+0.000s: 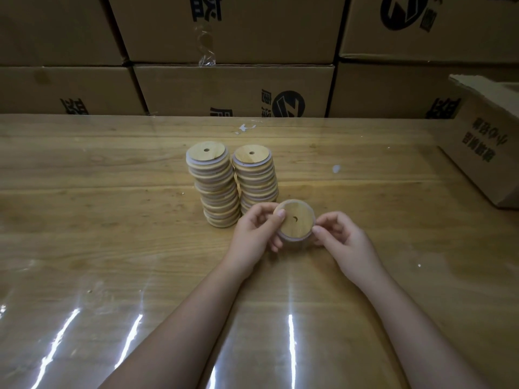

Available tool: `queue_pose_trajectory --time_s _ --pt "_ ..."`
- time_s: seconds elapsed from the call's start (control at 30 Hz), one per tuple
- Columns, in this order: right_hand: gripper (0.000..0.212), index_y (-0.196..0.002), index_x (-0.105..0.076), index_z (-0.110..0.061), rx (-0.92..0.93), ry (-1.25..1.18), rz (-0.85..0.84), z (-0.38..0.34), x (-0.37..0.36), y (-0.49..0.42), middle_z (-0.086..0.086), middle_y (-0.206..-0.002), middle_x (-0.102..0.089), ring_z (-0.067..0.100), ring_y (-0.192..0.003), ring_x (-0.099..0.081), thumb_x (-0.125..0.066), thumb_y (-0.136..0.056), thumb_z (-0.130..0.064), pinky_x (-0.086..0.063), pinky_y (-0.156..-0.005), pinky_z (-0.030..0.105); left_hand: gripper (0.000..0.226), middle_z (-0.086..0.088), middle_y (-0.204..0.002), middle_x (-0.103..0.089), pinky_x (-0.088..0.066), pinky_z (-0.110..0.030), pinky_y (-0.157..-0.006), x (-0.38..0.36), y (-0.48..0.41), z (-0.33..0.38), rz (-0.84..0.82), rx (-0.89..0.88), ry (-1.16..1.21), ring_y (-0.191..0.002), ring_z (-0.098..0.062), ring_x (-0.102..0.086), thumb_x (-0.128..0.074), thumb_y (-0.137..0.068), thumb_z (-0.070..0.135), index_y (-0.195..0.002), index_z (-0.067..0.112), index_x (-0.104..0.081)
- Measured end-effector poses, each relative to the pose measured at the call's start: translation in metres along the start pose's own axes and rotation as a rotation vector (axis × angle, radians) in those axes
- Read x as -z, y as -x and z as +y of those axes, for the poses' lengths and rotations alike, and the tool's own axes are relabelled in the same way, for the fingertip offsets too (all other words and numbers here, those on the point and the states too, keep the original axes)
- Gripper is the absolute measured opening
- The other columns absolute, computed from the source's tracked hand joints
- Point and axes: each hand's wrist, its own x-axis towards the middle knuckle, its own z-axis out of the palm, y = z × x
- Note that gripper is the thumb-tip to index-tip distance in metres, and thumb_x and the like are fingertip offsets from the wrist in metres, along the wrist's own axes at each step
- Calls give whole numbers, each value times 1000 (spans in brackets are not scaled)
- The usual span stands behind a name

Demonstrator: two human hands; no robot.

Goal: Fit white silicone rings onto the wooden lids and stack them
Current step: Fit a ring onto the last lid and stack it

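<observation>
While the left thumb lies across the top face of a round wooden lid [297,220], the other fingers [276,244] of the left hand [257,233] curl round its left rim from below, so that hand grips the lid. The right hand [341,237] pinches the lid's right rim between thumb and forefinger, its remaining fingers loosely curled. A white ring [292,239] shows along the lid's near rim, though how fully it is seated cannot be told. The lid is tilted a little toward the camera and held above the middle of the table [112,248], just in front of two stacks of lids. The left stack [217,192] is taller and leans slightly; the right stack [257,178] stands just beside it, and each top lid has a small hole in its centre. White scraps [244,128] lie nearer the table's far edge, and a white spot [336,168] lies toward the right edge. An open cardboard box [483,153] sits at the far right corner, and more boxes [233,91] are stacked behind the far edge.
</observation>
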Motion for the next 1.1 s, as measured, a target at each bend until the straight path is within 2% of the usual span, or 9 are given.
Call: queue_pose_trajectory --time_s 0.07,0.17,0.27,0.37,0.43,0.63,0.77,0.97,1.1 --pt "21 -98 -55 -17 -38 -167 1 -3 -1 -1 4 -80 -69 10 -70 -67 -56 -89 2 -56 -67 25 16 -4 -57 -53 -40 -17 -39 -1 0 0 13 8 -7 -40 -7 -49 -57 -91 14 -102 2 -58" --pt "23 -104 -57 -18 -57 -252 -11 -4 2 -2 1 -76 -72 10 -69 -68 -56 -89 0 -56 -64 22 15 -8 -60 -49 -36 -18 -34 -4 2 0 4 -17 -37 -35 -7 -45 -55 -92 15 -105 8 -54" --pt "20 -102 -61 -17 -62 -267 -20 -4 3 -1 -1 -75 -72 11 -66 -67 -56 -89 -2 -55 -62 22 8 3 -51 -53 -37 -17 -35 -6 3 -1 10 -46 -61 -36 -6 -47 -50 -95 12 -102 11 -54" --pt "19 -98 -63 -17 -76 -292 -16 -3 2 -2 0 -73 -72 11 -64 -67 -56 -89 -1 -54 -59 20 19 3 -50 -59 -41 -15 -41 -2 3 2 4 1 -17 -42 -5 -54 -44 -98 12 -108 3 -58" --pt "20 -97 -66 -17 -78 -300 -9 -2 3 -3 1 -76 -73 12 -67 -68 -56 -89 -1 -54 -59 19 23 2 -54 -62 -42 -14 -43 1 4 5 -26 45 34 -45 -6 -56 -43 -98 11 -112 -1 -57" --pt "29 -90 -75 -18 -81 -432 -36 -2 6 -2 7 -90 -74 17 -78 -69 -55 -89 2 -56 -67 24 21 -5 -75 -69 -50 -17 -47 8 11 16 -123 168 161 -56 -13 -66 -49 -95 16 -113 11 -59" --pt "24 -94 -72 -13 -80 -545 -49 -4 5 -3 9 -89 -73 18 -79 -69 -55 -85 2 -56 -67 25 23 -8 -76 -70 -50 -17 -47 11 18 33 -85 205 229 -56 -13 -66 -60 -87 15 -110 9 -62" --pt "21 -97 -68 -8 -90 -569 19 0 10 -4 15 -85 -72 22 -78 -70 -50 -90 1 -57 -67 24 17 3 -69 -68 -47 -15 -47 23 -2 97 146 -93 -90 -55 -8 -65 -61 -89 14 -106 16 -59" --pt "19 -93 -68 -6 -84 -555 34 2 12 -5 16 -84 -72 24 -78 -70 -49 -91 0 -56 -66 25 15 3 -85 -67 -46 -20 -57 40 -42 144 317 -301 -515 -69 -5 -64 -63 -87 28 -101 24 -60"
